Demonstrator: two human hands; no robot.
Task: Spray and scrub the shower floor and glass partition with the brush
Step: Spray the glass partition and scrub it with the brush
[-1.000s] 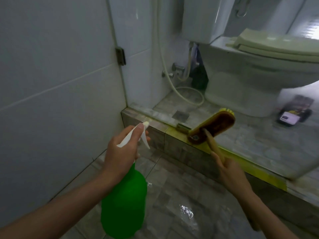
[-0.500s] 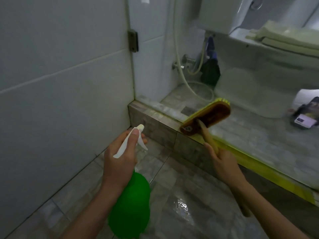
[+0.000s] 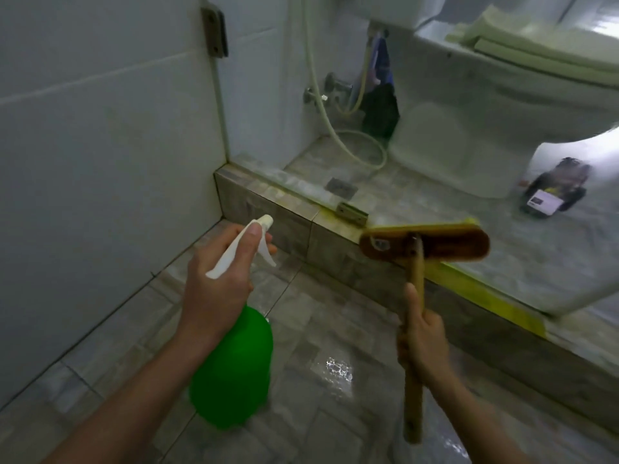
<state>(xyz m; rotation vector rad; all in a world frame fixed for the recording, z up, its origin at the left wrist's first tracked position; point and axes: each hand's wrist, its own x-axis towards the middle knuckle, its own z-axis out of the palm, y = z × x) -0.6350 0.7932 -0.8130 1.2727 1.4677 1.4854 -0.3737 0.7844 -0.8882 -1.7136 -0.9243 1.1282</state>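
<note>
Green plastic spray bottle [image 3: 232, 366] gripped in left hand [image 3: 217, 279], forefinger lying along white nozzle. Right hand [image 3: 423, 343] fingers wrapped round wooden long-handled scrub brush [image 3: 423, 244], head against glass partition [image 3: 435, 155].

1. The shower floor [image 3: 318, 323] fills the lower half of the frame: grey stone-patterned tiles, with a wet patch [image 3: 335, 366] shining at lower centre.
2. A raised tiled kerb [image 3: 268, 202] runs diagonally from centre left to the right edge. A yellow strip [image 3: 485, 296] lines its top edge, and a small metal bracket [image 3: 351, 211] sits on it.
3. Beyond the kerb, at upper right, lies a second grey-tiled floor [image 3: 435, 212].
4. On that floor: a square drain [image 3: 341, 187], a looped pale hose [image 3: 368, 145], a white toilet base [image 3: 452, 155], and a dark package with a white label [image 3: 552, 192].
</note>
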